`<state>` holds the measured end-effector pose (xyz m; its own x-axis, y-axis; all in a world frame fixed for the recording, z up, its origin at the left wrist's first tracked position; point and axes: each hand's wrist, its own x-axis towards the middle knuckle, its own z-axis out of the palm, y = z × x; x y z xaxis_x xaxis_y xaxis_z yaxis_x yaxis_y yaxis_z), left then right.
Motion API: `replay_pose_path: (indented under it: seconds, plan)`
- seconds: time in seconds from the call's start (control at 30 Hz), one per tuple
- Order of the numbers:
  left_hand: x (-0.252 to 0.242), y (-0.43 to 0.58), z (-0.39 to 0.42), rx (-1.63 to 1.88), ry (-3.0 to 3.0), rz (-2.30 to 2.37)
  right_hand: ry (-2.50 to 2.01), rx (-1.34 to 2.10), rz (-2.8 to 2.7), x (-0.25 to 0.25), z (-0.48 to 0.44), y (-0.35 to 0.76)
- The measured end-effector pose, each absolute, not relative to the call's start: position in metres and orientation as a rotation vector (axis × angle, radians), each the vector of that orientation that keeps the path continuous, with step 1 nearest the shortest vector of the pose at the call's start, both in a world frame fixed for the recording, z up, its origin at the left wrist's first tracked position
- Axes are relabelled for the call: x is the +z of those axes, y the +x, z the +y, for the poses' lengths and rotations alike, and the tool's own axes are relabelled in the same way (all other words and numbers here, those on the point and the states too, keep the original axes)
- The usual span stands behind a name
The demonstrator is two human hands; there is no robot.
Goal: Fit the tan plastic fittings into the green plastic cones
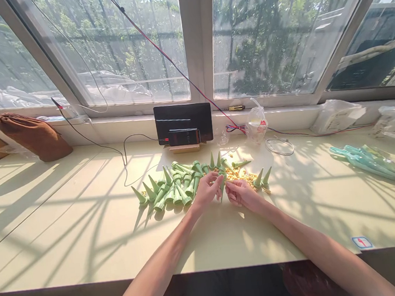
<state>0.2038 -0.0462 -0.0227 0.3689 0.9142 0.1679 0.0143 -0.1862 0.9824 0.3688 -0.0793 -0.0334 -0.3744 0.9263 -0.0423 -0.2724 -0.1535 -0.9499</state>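
Observation:
A heap of green plastic cones lies on the pale table, some upright, some on their sides. Right of it sits a scatter of small yellow pieces. My left hand and my right hand meet just in front of the two heaps. The left hand's fingers are curled around a green cone that stands between the hands. The right hand's fingers are pinched together at the cone's base; what they hold is too small to make out.
A dark tablet with a phone leans at the window sill, cables running to it. A brown pouch lies far left, a plastic bag and wrapped teal parts to the right.

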Motion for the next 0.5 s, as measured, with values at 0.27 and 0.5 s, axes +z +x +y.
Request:
replay_pose_path:
  seconds: [0.27, 0.5]
  plan:
    - [-0.021, 0.202, -0.047, 1.013, 1.456, 0.938, -0.998, 1.408, -1.445, -0.041, -0.079, 0.366]
    - [-0.025, 0.202, -0.045, 0.964, 1.312, 0.932, -1.07, 1.066, -1.611, -0.045, -0.08, 0.366]
